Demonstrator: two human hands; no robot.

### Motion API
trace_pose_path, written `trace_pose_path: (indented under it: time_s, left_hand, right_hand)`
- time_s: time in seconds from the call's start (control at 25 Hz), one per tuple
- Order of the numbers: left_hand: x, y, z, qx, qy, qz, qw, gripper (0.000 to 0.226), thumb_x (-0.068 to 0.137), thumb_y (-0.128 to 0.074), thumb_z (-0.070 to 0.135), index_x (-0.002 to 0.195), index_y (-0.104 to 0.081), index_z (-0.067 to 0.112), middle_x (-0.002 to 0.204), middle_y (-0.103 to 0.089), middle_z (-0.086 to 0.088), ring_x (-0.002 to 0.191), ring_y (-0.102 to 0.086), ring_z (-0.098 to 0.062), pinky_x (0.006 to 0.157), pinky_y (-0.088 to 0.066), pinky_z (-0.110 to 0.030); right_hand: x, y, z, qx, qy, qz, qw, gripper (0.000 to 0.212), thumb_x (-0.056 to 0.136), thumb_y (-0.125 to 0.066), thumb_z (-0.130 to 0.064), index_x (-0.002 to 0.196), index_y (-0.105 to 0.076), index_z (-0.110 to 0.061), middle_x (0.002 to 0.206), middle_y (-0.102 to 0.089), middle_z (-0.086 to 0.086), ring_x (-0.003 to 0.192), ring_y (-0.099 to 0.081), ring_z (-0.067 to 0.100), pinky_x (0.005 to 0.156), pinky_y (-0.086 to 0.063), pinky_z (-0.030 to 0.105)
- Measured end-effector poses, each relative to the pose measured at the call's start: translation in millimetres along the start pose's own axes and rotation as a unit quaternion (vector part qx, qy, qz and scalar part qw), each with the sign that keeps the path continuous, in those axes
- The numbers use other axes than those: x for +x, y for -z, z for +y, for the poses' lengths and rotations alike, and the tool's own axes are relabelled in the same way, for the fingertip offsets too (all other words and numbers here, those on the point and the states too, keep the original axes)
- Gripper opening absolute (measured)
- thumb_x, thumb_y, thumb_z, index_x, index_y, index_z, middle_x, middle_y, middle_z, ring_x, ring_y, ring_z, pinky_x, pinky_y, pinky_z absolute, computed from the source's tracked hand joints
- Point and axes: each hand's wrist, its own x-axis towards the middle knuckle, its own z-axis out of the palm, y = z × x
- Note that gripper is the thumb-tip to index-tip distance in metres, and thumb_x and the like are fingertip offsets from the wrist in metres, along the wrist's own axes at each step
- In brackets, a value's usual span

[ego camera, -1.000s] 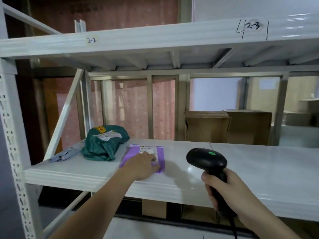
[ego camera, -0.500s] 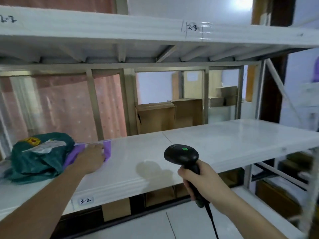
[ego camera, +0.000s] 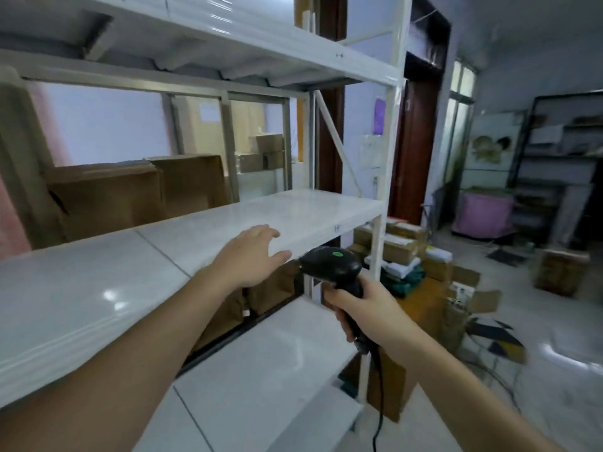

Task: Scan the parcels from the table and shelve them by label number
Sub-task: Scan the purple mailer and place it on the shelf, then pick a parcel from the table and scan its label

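My left hand (ego camera: 251,256) is open and holds nothing; its fingers are spread just above the front edge of the white middle shelf (ego camera: 98,288). My right hand (ego camera: 365,308) grips the handle of a black barcode scanner (ego camera: 331,265) with a green dot on top, held in front of the shelf's right end. A black cable hangs down from the scanner. The purple parcel and the green parcel are out of view to the left. A heap of parcels and cardboard boxes (ego camera: 408,252) lies on the floor past the rack's right post.
The white rack has an upper shelf (ego camera: 228,34) overhead and a lower shelf (ego camera: 261,370) below. Brown cartons (ego camera: 130,194) stand behind the rack. Open boxes (ego camera: 466,298) litter the floor at right; a dark shelving unit (ego camera: 561,151) and a pink bin (ego camera: 483,213) stand farther back.
My view has swung right along the rack. My left hand has let go of the purple parcel and come away open; both parcels have left the view. The scanner stays in my right hand.
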Motion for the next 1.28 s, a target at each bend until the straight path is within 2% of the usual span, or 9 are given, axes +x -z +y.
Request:
trace_pose_path:
  time_s: [0.24, 0.4, 0.48, 0.64, 0.84, 0.96, 1.12, 1.28]
  left_hand:
    - [73.8, -88.2, 135.3, -0.084, -0.084, -0.041, 0.992, 0.06, 0.103, -0.056, 0.052, 0.156, -0.043, 0.027, 0.162, -0.042, 0.003, 0.146, -0.043, -0.021, 0.118, -0.042, -0.046]
    - [116.6, -155.9, 205.0, -0.12, -0.118, -0.083, 0.982, 0.056, 0.103, -0.056, 0.05, 0.154, -0.045, 0.028, 0.159, -0.044, 0.004, 0.142, -0.047, -0.021, 0.113, -0.047, -0.047]
    - [135.2, -189.3, 227.7, -0.116, -0.124, -0.099, 0.981, 0.055, 0.103, -0.055, 0.052, 0.152, -0.046, 0.03, 0.158, -0.045, 0.004, 0.141, -0.047, -0.021, 0.111, -0.047, -0.047]
    - [178.8, -251.6, 249.9, -0.103, -0.128, -0.14, 0.976, 0.065, 0.103, -0.053, 0.057, 0.159, -0.037, 0.029, 0.163, -0.04, 0.001, 0.144, -0.044, -0.023, 0.114, -0.044, -0.046]
    - [260.4, -324.2, 253.9, -0.097, -0.118, -0.177, 0.972, 0.077, 0.102, -0.053, 0.059, 0.166, -0.021, 0.03, 0.171, -0.026, 0.003, 0.153, -0.033, -0.024, 0.121, -0.037, -0.05]
    - [320.7, -362.0, 255.2, -0.1, -0.109, -0.197, 0.969, 0.076, 0.102, -0.053, 0.057, 0.166, -0.02, 0.03, 0.172, -0.024, 0.004, 0.154, -0.032, -0.024, 0.122, -0.036, -0.05]
    - [391.5, -405.9, 250.5, -0.097, -0.111, -0.213, 0.966, 0.074, 0.103, -0.054, 0.054, 0.165, -0.023, 0.027, 0.169, -0.029, 0.002, 0.15, -0.037, -0.025, 0.119, -0.039, -0.049]
    - [440.1, -439.9, 251.4, -0.097, -0.107, -0.23, 0.962, 0.069, 0.104, -0.057, 0.048, 0.163, -0.028, 0.026, 0.166, -0.034, 0.001, 0.147, -0.039, -0.026, 0.115, -0.041, -0.048]
  right_hand:
    - [-19.0, 141.2, 42.2, -0.051, -0.048, 0.124, 0.99, 0.008, 0.095, -0.064, -0.024, 0.093, -0.061, -0.017, 0.054, -0.059, 0.001, 0.045, -0.054, 0.014, 0.046, -0.045, 0.028]
    - [-27.1, 219.7, 82.9, -0.07, -0.066, 0.192, 0.977, 0.006, 0.096, -0.061, -0.019, 0.092, -0.059, -0.015, 0.052, -0.057, 0.004, 0.04, -0.051, 0.017, 0.045, -0.045, 0.03]
    - [-25.4, 249.1, 100.7, -0.077, -0.084, 0.206, 0.972, 0.007, 0.095, -0.062, -0.02, 0.094, -0.059, -0.014, 0.056, -0.058, 0.006, 0.045, -0.054, 0.02, 0.051, -0.049, 0.036]
    - [5.3, 295.6, 136.3, -0.074, -0.106, 0.216, 0.968, 0.006, 0.095, -0.061, -0.021, 0.097, -0.06, -0.015, 0.059, -0.058, 0.008, 0.049, -0.057, 0.022, 0.056, -0.051, 0.04]
    - [73.3, 333.8, 187.8, -0.09, -0.133, 0.215, 0.963, 0.009, 0.095, -0.062, -0.017, 0.097, -0.059, -0.008, 0.057, -0.058, 0.007, 0.047, -0.054, 0.021, 0.052, -0.048, 0.036]
    - [130.9, 357.9, 217.8, -0.086, -0.163, 0.219, 0.958, 0.009, 0.094, -0.063, -0.016, 0.101, -0.06, -0.011, 0.057, -0.058, 0.005, 0.047, -0.054, 0.017, 0.051, -0.049, 0.032]
    - [207.5, 383.9, 250.8, -0.099, -0.174, 0.215, 0.956, 0.01, 0.093, -0.064, -0.016, 0.102, -0.061, -0.017, 0.064, -0.063, 0.006, 0.051, -0.058, 0.019, 0.055, -0.053, 0.035]
    - [267.7, 404.1, 273.1, -0.102, -0.173, 0.198, 0.959, 0.013, 0.091, -0.063, -0.019, 0.103, -0.061, -0.021, 0.064, -0.062, 0.006, 0.05, -0.059, 0.02, 0.053, -0.053, 0.037]
